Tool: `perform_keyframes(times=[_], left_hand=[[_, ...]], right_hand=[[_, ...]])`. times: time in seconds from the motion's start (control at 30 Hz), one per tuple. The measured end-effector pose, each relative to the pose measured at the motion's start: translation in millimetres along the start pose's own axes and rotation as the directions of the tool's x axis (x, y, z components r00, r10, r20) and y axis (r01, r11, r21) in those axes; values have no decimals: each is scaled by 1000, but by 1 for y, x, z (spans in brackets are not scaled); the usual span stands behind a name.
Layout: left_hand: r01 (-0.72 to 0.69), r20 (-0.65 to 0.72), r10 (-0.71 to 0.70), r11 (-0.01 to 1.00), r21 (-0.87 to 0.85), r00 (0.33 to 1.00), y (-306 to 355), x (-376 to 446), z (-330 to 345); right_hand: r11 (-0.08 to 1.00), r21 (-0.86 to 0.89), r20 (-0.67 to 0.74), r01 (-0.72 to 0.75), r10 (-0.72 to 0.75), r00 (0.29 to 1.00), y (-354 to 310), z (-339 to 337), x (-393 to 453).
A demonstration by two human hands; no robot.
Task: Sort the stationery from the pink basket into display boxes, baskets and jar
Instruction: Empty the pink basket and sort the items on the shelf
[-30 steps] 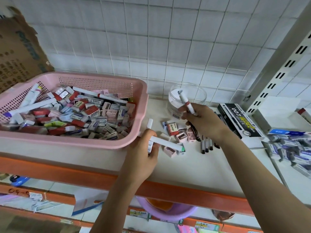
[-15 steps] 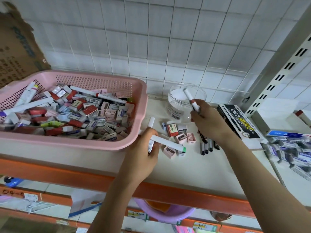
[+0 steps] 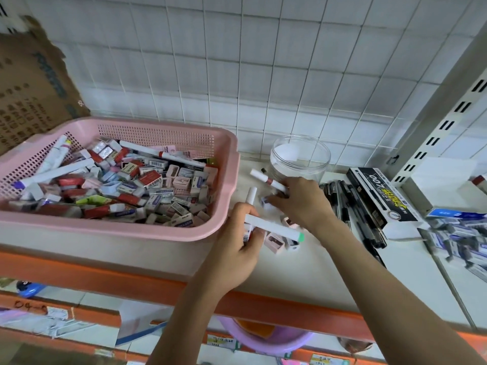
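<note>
The pink basket (image 3: pixel 226 164) sits at the left of the shelf, full of erasers, sharpeners and white markers. My left hand (image 3: pixel 237 241) holds two white markers, one with a green end (image 3: pixel 274 229), just right of the basket's front corner. My right hand (image 3: pixel 300 201) grips a white marker with a red band (image 3: pixel 266 179), lying low over the loose erasers and pink sharpeners (image 3: pixel 275 242) on the shelf. The clear jar (image 3: pixel 300 159) stands behind my right hand.
Black pens (image 3: pixel 345 204) lie right of my right hand beside a black pen display box (image 3: pixel 382 198). Blue-and-white eraser boxes (image 3: pixel 458 233) fill the far right. A metal upright (image 3: pixel 448 122) rises at the right. An orange shelf edge (image 3: pixel 105 277) runs along the front.
My right hand has dropped from the jar's front down and left onto the loose items, and its marker now points left. My left hand has kept its markers in place.
</note>
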State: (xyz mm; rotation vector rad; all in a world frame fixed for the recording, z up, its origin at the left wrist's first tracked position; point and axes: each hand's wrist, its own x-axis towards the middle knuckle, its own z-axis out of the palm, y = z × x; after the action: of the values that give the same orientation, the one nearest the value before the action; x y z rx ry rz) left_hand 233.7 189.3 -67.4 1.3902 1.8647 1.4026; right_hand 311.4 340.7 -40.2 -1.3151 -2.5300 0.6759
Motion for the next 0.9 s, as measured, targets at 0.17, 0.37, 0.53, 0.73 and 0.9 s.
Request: perform_keyframes(times=[0.17, 0.37, 0.53, 0.73, 0.9], left_hand=[[130, 123, -99, 953, -272, 987, 20, 5, 6], [142, 54, -131, 913, -383, 990, 32, 17, 20], [74, -79, -106, 939, -336, 991, 36, 21, 32], [177, 11, -188, 902, -395, 982, 52, 30, 70], [200, 120, -163, 874, -444, 979, 92, 33, 121]], right_hand=[[983, 166, -127, 77, -56, 990, 6, -33, -21], [976, 213, -188, 52, -11, 982, 34, -48, -53], [932, 361, -195, -13, 89, 977, 57, -47, -85], [717, 696, -163, -45, 219, 962, 98, -75, -116], [513, 857, -109, -56, 286, 952, 152, -111, -130]])
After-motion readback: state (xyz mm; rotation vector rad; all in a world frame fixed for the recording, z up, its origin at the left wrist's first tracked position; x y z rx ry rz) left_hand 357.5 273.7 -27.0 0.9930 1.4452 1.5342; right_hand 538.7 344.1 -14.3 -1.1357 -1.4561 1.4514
